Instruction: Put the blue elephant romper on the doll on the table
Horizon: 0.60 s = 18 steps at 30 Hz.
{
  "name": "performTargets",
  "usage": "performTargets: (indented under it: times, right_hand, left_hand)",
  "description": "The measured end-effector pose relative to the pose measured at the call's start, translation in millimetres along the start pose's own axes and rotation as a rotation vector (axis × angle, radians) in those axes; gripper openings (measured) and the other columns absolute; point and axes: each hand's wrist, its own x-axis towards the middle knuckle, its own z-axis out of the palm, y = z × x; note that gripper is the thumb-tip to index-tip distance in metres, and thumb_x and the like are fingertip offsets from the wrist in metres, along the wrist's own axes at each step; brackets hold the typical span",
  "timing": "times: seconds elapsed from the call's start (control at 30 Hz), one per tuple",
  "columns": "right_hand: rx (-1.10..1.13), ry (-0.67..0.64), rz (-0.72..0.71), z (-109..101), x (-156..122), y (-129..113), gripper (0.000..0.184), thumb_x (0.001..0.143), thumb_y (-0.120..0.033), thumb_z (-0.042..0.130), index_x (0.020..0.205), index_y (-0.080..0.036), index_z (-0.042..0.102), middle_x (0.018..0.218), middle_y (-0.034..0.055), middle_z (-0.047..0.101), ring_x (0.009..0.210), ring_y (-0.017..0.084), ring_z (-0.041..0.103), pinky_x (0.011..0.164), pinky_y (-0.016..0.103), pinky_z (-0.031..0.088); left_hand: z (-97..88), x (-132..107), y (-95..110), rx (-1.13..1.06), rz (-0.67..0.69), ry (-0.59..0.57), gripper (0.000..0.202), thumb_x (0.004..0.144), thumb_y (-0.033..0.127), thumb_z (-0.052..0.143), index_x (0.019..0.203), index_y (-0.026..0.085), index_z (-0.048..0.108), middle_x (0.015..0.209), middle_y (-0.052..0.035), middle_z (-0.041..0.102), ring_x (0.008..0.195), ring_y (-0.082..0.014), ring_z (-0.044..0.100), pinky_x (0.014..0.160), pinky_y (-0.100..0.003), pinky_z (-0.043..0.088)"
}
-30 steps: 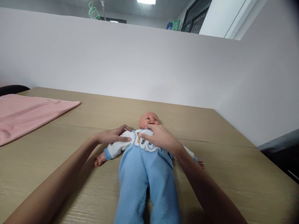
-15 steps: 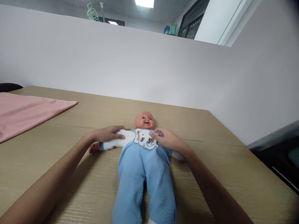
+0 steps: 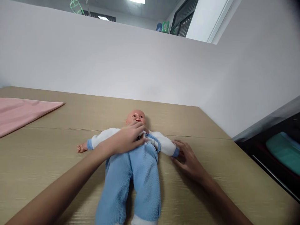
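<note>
A baby doll (image 3: 134, 116) lies face up on the wooden table (image 3: 211, 175), dressed in a blue fleece romper (image 3: 131, 178) with white sleeves. My left hand (image 3: 127, 139) rests on the doll's chest, fingers gripping the romper's front near the neck. My right hand (image 3: 187, 157) sits at the end of the doll's far sleeve, fingers around the blue cuff (image 3: 175, 152). The doll's other arm (image 3: 93, 143) stretches out to the left, its small hand bare.
A pink cloth (image 3: 21, 111) lies at the table's left. A white partition wall (image 3: 117, 62) runs along the table's back and right side. Past the table's right edge is a dark shelf with teal fabric (image 3: 283, 151).
My left hand moved from the doll's left sleeve onto its chest. My right hand left the chest and went to the cuff of the right sleeve. The view shifted rightward.
</note>
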Motion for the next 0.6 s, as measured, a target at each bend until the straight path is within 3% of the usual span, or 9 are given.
performTargets:
  times: [0.1,0.2,0.3,0.43,0.5,0.6]
  right_hand:
    - [0.124,-0.025,0.098,-2,-1,12,0.048,0.093,-0.041,0.079,0.138,-0.029,0.068,0.134,0.0111,0.074,0.123,0.034,0.072,0.104,0.052,0.061]
    - [0.276,0.083,0.169,-2,3,8,0.049,0.085,-0.045,0.087,0.127,-0.027,0.071,0.12,0.0083,0.079,0.106,0.03,0.077,0.092,0.044,0.063]
    - [0.389,0.194,0.18,-4,14,-5,0.05,0.076,-0.045,0.094,0.115,-0.026,0.068,0.106,0.0045,0.079,0.09,0.024,0.075,0.079,0.036,0.061]
    - [0.362,0.27,0.107,-3,45,-28,0.047,0.071,-0.041,0.096,0.099,-0.026,0.061,0.086,-0.0022,0.07,0.073,0.018,0.065,0.067,0.029,0.053]
    - [0.349,0.243,0.062,4,62,-41,0.046,0.071,-0.04,0.094,0.095,-0.026,0.057,0.079,-0.0044,0.065,0.069,0.017,0.062,0.065,0.029,0.05]
    - [0.309,0.089,-0.022,20,79,-60,0.037,0.076,-0.035,0.087,0.092,-0.027,0.054,0.076,-0.0035,0.064,0.068,0.019,0.061,0.065,0.03,0.05]
  left_hand:
    - [27.3,36,7,0.098,-0.005,-0.122,0.026,0.107,0.037,0.068,0.123,0.017,0.072,0.124,-0.0139,0.076,0.12,-0.0336,0.067,0.104,-0.045,0.051]
    - [41.1,52,0,0.128,0.015,-0.163,0.023,0.107,0.037,0.069,0.113,0.015,0.073,0.114,-0.0133,0.078,0.108,-0.0328,0.069,0.093,-0.042,0.051]
    - [42.8,48,-5,0.005,0.131,-0.078,0.029,0.115,0.041,0.052,0.117,0.017,0.069,0.113,-0.0113,0.076,0.105,-0.0271,0.07,0.092,-0.037,0.049]
    - [40.8,36,-3,-0.037,0.274,0.041,0.036,0.118,0.044,0.041,0.122,0.02,0.068,0.111,-0.0088,0.074,0.101,-0.0236,0.068,0.094,-0.036,0.046]
    - [41.9,32,-2,0.013,0.363,0.093,0.042,0.119,0.046,0.037,0.123,0.021,0.07,0.106,-0.0084,0.074,0.097,-0.0235,0.068,0.094,-0.038,0.044]
    - [45.1,26,0,0.031,0.422,0.164,0.048,0.119,0.046,0.031,0.123,0.022,0.072,0.098,-0.0084,0.075,0.093,-0.0234,0.067,0.097,-0.041,0.043]
